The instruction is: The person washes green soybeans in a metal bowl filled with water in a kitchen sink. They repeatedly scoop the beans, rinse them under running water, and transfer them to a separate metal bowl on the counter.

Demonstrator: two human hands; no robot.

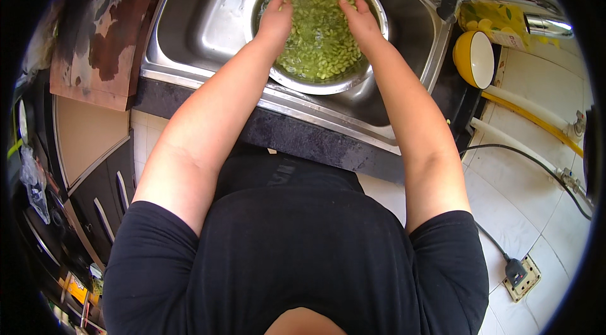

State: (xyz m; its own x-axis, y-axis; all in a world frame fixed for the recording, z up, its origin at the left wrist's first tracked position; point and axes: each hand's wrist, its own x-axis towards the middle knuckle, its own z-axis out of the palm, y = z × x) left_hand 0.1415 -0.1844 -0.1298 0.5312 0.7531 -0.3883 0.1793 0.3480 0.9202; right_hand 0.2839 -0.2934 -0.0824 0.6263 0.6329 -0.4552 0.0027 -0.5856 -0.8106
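A round steel basin (pixel 254 13) stands in the sink, full of water and small shelled green beans (pixel 319 38). Some beans float or lie just under the surface. Inside the basin's left side, my left hand (pixel 276 21) dips into the water, fingers apart and partly hidden. My right hand (pixel 363 19) reaches in at the right side, its thumb and a finger spread, the other fingertips under water or out of sight. No bean shows gripped in either hand.
The steel sink (pixel 183 32) surrounds the basin, with a tap (pixel 505 0) at the upper right. A yellow bowl (pixel 470 60) leans beside a yellow patterned package (pixel 495 22). At left lies a brown wooden board (pixel 101 38). A plug (pixel 516 270) sits in a wall socket.
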